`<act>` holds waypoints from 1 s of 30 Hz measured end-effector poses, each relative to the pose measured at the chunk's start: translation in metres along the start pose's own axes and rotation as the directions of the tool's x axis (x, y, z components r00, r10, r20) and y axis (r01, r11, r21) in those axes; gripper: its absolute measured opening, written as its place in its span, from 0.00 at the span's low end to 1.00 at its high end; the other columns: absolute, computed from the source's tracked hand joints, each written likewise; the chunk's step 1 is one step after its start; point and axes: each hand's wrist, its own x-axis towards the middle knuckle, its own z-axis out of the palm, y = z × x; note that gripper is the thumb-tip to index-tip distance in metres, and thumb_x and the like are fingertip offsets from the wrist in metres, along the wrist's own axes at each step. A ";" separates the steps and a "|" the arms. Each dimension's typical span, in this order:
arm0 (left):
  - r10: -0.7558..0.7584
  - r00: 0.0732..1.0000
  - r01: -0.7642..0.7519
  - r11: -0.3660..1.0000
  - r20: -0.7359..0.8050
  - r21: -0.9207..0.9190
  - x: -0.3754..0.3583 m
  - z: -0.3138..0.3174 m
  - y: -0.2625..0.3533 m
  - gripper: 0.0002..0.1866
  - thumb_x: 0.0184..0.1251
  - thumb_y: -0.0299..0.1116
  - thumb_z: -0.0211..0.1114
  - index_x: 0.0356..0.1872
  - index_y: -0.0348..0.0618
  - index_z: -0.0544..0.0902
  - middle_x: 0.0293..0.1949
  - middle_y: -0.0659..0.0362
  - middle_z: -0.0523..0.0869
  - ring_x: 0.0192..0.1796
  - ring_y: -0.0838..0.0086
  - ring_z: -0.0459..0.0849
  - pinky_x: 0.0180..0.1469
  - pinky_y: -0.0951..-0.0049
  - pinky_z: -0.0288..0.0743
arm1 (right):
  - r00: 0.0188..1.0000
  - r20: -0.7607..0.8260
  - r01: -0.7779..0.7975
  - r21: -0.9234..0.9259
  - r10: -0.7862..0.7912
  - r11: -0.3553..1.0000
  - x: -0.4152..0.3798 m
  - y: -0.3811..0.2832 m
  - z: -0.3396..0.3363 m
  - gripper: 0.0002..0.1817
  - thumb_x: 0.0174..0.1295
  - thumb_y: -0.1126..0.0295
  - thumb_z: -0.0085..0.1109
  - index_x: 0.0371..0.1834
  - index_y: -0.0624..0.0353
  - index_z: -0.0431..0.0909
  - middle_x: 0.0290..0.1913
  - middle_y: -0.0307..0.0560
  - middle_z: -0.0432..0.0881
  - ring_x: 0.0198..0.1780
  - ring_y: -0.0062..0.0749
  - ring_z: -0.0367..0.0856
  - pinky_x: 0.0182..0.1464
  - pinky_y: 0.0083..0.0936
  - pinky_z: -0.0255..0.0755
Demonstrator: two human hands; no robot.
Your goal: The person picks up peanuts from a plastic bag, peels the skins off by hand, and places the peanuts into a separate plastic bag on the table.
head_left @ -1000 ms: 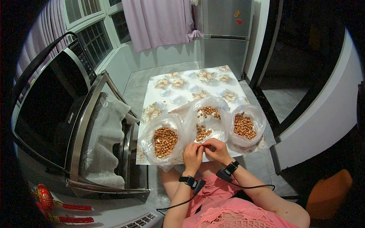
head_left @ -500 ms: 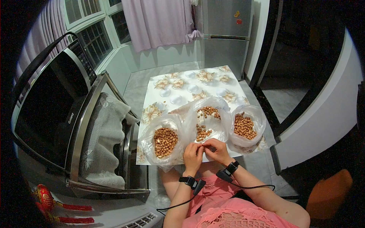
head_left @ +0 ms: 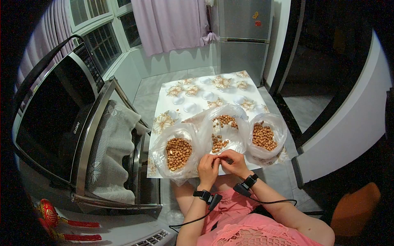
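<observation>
Left bag and right bag carry dense peanuts, middle bag only sparse clusters; left hand and right hand have fingers pinched together, contents hidden.

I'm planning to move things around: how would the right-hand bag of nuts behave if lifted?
The bag would probably sag, since its thin plastic walls look crumpled. Its loose nuts would likely roll together, and might spill through the wide-open top if tipped.

Thin, glossy, crinkled plastic bags.
</observation>
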 end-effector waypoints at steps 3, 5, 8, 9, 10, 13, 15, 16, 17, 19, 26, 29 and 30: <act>-0.004 1.000 0.004 1.000 0.003 -0.003 0.000 -0.001 0.001 0.04 0.66 0.26 0.69 0.39 0.39 0.85 0.36 0.53 0.85 0.40 0.56 0.84 0.42 0.60 0.77 | 1.000 -0.006 0.008 -0.001 -0.008 1.000 0.000 -0.001 0.000 0.12 0.58 0.79 0.67 0.46 0.62 0.86 0.43 0.49 0.88 0.42 0.36 0.88 0.45 0.28 0.82; -0.009 1.000 0.009 1.000 0.006 -0.005 0.000 -0.001 0.001 0.04 0.66 0.27 0.68 0.39 0.40 0.85 0.36 0.53 0.85 0.40 0.56 0.84 0.42 0.60 0.77 | 1.000 -0.010 0.013 0.002 -0.013 1.000 0.001 -0.002 0.000 0.12 0.58 0.79 0.67 0.46 0.62 0.86 0.43 0.49 0.87 0.42 0.36 0.88 0.44 0.28 0.82; -0.006 1.000 0.006 1.000 0.006 0.003 0.000 0.000 0.000 0.04 0.66 0.27 0.68 0.39 0.40 0.85 0.36 0.53 0.84 0.40 0.56 0.84 0.42 0.60 0.77 | 1.000 -0.008 -0.001 0.003 0.001 1.000 0.000 -0.002 0.000 0.12 0.58 0.79 0.67 0.46 0.62 0.86 0.43 0.49 0.87 0.42 0.36 0.88 0.44 0.28 0.82; -0.004 1.000 0.004 1.000 0.005 0.003 -0.001 0.000 0.000 0.04 0.66 0.27 0.68 0.39 0.40 0.85 0.36 0.53 0.84 0.40 0.56 0.84 0.42 0.60 0.77 | 1.000 -0.008 -0.004 -0.002 0.004 1.000 0.000 -0.002 0.000 0.12 0.57 0.79 0.67 0.46 0.62 0.86 0.43 0.49 0.88 0.42 0.36 0.88 0.44 0.28 0.82; -0.002 1.000 0.002 1.000 0.004 0.002 -0.001 0.000 0.000 0.04 0.66 0.27 0.68 0.39 0.40 0.85 0.36 0.53 0.84 0.39 0.56 0.84 0.42 0.60 0.77 | 1.000 -0.007 -0.007 -0.007 0.006 1.000 0.000 -0.003 0.000 0.12 0.57 0.79 0.67 0.46 0.62 0.86 0.42 0.49 0.88 0.42 0.36 0.88 0.44 0.28 0.82; 0.001 1.000 -0.001 1.000 0.000 0.000 -0.001 0.000 -0.001 0.04 0.66 0.27 0.68 0.39 0.40 0.85 0.36 0.53 0.84 0.39 0.56 0.83 0.42 0.60 0.77 | 1.000 -0.007 -0.013 -0.014 0.012 1.000 0.000 -0.003 0.000 0.12 0.57 0.79 0.67 0.46 0.62 0.86 0.42 0.49 0.88 0.42 0.36 0.88 0.44 0.28 0.82; 0.006 1.000 -0.006 1.000 0.001 0.003 0.000 0.000 0.000 0.04 0.66 0.27 0.68 0.39 0.40 0.85 0.36 0.53 0.84 0.39 0.56 0.83 0.42 0.60 0.77 | 1.000 -0.009 -0.013 -0.014 0.013 1.000 0.001 -0.004 0.000 0.12 0.57 0.79 0.67 0.46 0.62 0.86 0.42 0.49 0.88 0.42 0.36 0.88 0.44 0.27 0.82; 0.011 1.000 -0.011 1.000 0.002 0.005 0.000 -0.001 0.000 0.04 0.66 0.26 0.68 0.39 0.40 0.85 0.36 0.53 0.84 0.39 0.56 0.83 0.42 0.60 0.77 | 1.000 -0.010 -0.014 -0.015 0.014 1.000 0.001 -0.004 0.000 0.12 0.58 0.79 0.67 0.46 0.62 0.86 0.42 0.49 0.88 0.42 0.35 0.88 0.44 0.27 0.82; 0.011 1.000 -0.011 1.000 0.002 0.005 0.000 0.000 0.000 0.04 0.66 0.26 0.68 0.39 0.40 0.85 0.36 0.53 0.84 0.39 0.56 0.83 0.42 0.60 0.77 | 1.000 -0.011 -0.014 -0.015 0.014 1.000 0.001 -0.004 0.001 0.12 0.58 0.79 0.67 0.46 0.62 0.86 0.42 0.49 0.88 0.42 0.35 0.88 0.44 0.27 0.82; 0.015 1.000 -0.015 1.000 -0.003 0.007 0.000 0.000 0.000 0.04 0.66 0.26 0.68 0.39 0.40 0.85 0.36 0.53 0.84 0.39 0.57 0.83 0.42 0.60 0.77 | 1.000 -0.026 0.016 -0.019 -0.016 1.000 0.001 -0.003 0.001 0.12 0.58 0.78 0.66 0.46 0.59 0.86 0.40 0.48 0.87 0.39 0.37 0.88 0.41 0.28 0.82; -0.002 1.000 0.002 1.000 0.005 0.006 0.000 0.000 -0.001 0.04 0.66 0.26 0.68 0.39 0.40 0.85 0.36 0.53 0.84 0.39 0.55 0.84 0.42 0.59 0.77 | 1.000 -0.019 0.008 -0.007 -0.008 1.000 0.001 -0.003 0.001 0.12 0.58 0.78 0.66 0.47 0.59 0.86 0.41 0.48 0.87 0.40 0.38 0.88 0.42 0.29 0.82; -0.003 1.000 0.003 1.000 0.005 -0.001 -0.001 0.001 -0.001 0.04 0.66 0.26 0.68 0.39 0.39 0.85 0.36 0.52 0.84 0.40 0.55 0.84 0.42 0.59 0.77 | 1.000 -0.013 0.010 -0.007 -0.010 1.000 0.001 -0.003 0.001 0.13 0.58 0.78 0.66 0.47 0.59 0.86 0.41 0.49 0.87 0.41 0.38 0.88 0.43 0.30 0.82; -0.003 1.000 0.003 1.000 0.004 0.000 -0.001 0.001 -0.002 0.04 0.66 0.26 0.68 0.39 0.39 0.85 0.36 0.52 0.84 0.40 0.55 0.84 0.42 0.59 0.77 | 1.000 -0.010 0.014 -0.006 -0.014 1.000 0.001 -0.004 0.000 0.13 0.58 0.78 0.66 0.47 0.59 0.86 0.41 0.49 0.86 0.41 0.39 0.88 0.43 0.30 0.81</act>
